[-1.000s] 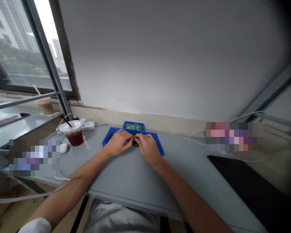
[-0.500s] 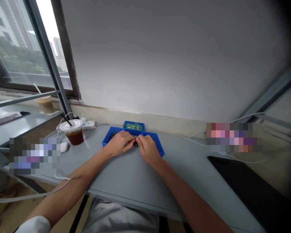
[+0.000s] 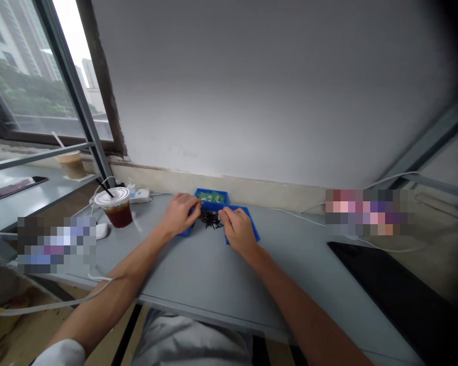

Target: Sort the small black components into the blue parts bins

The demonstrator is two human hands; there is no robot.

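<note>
My left hand (image 3: pixel 180 213) is over the left blue tray (image 3: pixel 185 233), fingers pressed together; what they hold, if anything, is too small to name. Fingers also closed, my right hand (image 3: pixel 237 227) lies over the right blue tray (image 3: pixel 254 230), and its fingertips' contents cannot be made out. Between the two hands a pile of small black parts (image 3: pixel 211 219) rests on the table. Behind it stands a small blue tray (image 3: pixel 227 199) holding green pieces (image 3: pixel 209 196).
A lidded cup of dark red drink (image 3: pixel 119 213) stands at the left, near a white power strip (image 3: pixel 140 195) and a white case (image 3: pixel 102 231). At the right lies a flat black object (image 3: pixel 381 290). White cables run along the wall.
My hands have moved apart, the left one going left and slightly up. The pile of black parts between them now shows.
</note>
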